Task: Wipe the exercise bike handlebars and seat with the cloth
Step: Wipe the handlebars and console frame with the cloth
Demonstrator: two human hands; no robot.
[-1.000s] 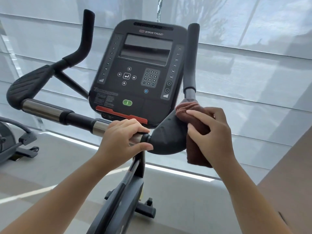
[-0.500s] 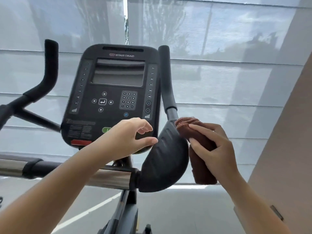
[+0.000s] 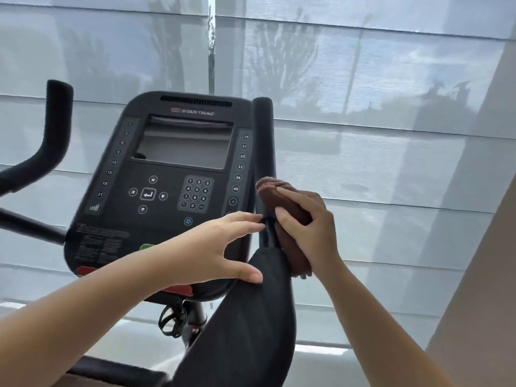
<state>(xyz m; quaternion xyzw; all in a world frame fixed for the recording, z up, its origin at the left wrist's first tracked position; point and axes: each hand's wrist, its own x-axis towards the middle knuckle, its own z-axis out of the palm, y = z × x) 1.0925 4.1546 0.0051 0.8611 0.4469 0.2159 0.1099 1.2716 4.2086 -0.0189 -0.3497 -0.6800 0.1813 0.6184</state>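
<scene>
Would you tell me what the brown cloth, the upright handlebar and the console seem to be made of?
The brown cloth looks like terry towelling: nubby, matte pile. The upright handlebar is probably foam or rubber sleeved: matte black, no shine. The console seems moulded plastic: smooth satin black.

Translucent window blinds [image 3: 391,163]; beige wall [image 3: 488,275]; daylight

The left hand [image 3: 212,247] blocked the console's [image 3: 167,191] lower edge: the green button [image 3: 146,247] showed only a sliver, and the red strip [image 3: 86,270] was split in two by the forearm. The warning label [image 3: 103,241] print was too blurred to read. The right hand [image 3: 310,227] covered most of the brown cloth [image 3: 275,191]. The left handlebar [image 3: 53,129] ran off the left edge, the black elbow pad [image 3: 245,331] off the bottom.
</scene>
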